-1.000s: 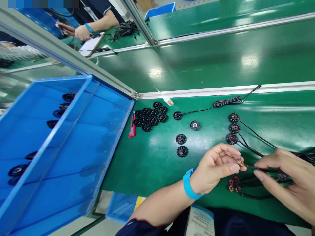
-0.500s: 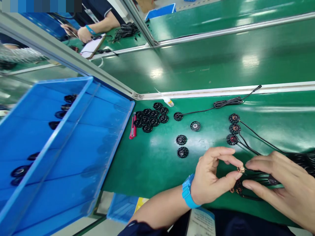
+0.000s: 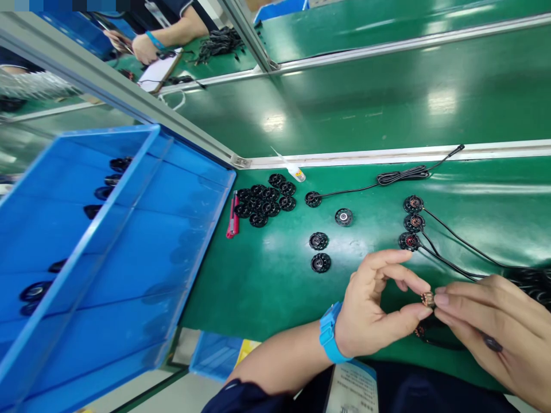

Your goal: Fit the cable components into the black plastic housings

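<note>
Between the thumb and index finger of my left hand (image 3: 372, 310) is a small copper-wound motor coil (image 3: 427, 299), held up over the bench. My right hand (image 3: 491, 327) meets it from the right, thumb and fingers pinched together at the coil's edge; whatever they grip is hidden. A dark rounded piece (image 3: 493, 343) shows against the right palm. Below the hands lies another copper coil (image 3: 419, 330) with a black cable, partly covered. Just beyond are three black round housings (image 3: 414, 222) with copper coils in them and cables running right.
Black housings (image 3: 258, 205) cluster beside a red utility knife (image 3: 233, 215) and a small white bottle (image 3: 297, 172). Loose housings (image 3: 318, 241) lie mid-bench; one has a coiled cable (image 3: 402, 175). A blue bin (image 3: 172, 229) stands left. Beyond the frame, a person's hands (image 3: 144, 49) work.
My right fingers have closed together and moved up against the coil; before, they were apart around its right side. My left hand keeps its pinch on the coil. The view has shifted slightly.
</note>
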Action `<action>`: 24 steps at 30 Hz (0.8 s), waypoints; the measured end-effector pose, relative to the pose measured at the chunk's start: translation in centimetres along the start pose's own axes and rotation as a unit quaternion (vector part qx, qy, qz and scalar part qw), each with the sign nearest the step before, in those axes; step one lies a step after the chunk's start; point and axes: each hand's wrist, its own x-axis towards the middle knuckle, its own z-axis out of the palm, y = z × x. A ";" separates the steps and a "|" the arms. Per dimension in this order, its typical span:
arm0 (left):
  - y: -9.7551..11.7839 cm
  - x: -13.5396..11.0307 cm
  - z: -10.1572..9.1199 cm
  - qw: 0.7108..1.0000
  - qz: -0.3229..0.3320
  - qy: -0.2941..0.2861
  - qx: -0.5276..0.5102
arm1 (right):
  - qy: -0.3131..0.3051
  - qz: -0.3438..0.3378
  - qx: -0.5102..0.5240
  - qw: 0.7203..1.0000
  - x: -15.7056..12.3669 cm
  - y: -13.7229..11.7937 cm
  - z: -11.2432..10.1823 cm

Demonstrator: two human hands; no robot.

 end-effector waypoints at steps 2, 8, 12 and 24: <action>0.0 0.1 0.0 1.000 -0.009 -0.001 -0.015 | 0.002 -0.001 0.005 1.000 0.1 0.0 -0.2; 0.7 0.7 0.0 0.996 -0.048 -0.017 -0.078 | 0.010 0.011 -0.006 1.000 0.2 -0.2 -0.2; 1.2 1.1 0.0 0.991 -0.096 -0.023 -0.091 | 0.015 0.045 -0.003 0.999 0.2 -0.3 0.0; 0.4 0.9 0.5 0.949 -0.202 -0.005 -0.240 | 0.052 0.085 0.015 0.995 1.6 -0.5 0.9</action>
